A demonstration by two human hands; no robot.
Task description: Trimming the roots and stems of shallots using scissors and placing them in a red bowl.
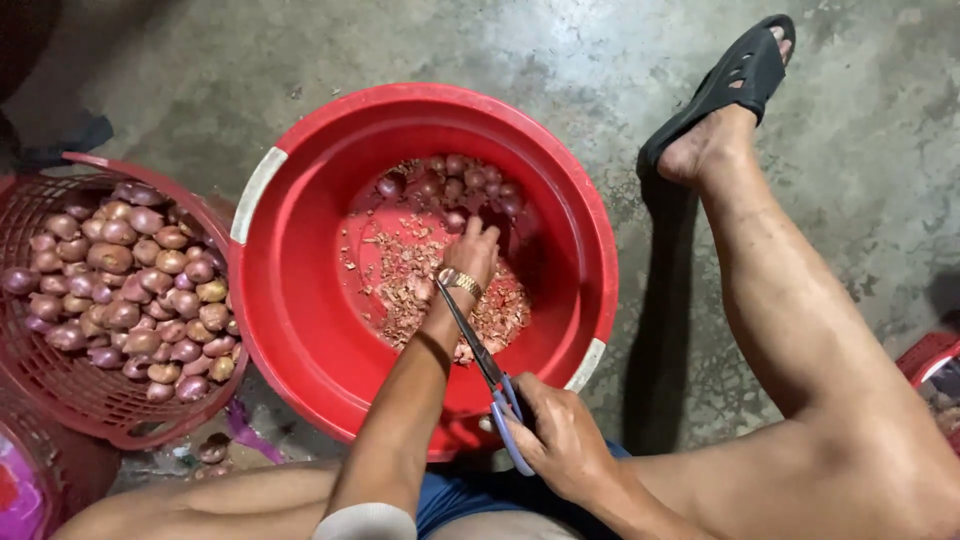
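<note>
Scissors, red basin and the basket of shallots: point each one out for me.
scissors (468, 335), head view, on the metal blades.
red basin (300, 290), head view, on its bare inner wall, left side.
basket of shallots (70, 385), head view, on its red mesh wall.

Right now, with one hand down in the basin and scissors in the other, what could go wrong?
1. The scissors in the right hand lie along the left forearm, tips near the wrist by the watch; a slip could nick skin.
2. The left hand reaches among shallots at the far side of the red basin; leaning on it might tip it.
3. Peel scraps may hide small shallots.
</note>
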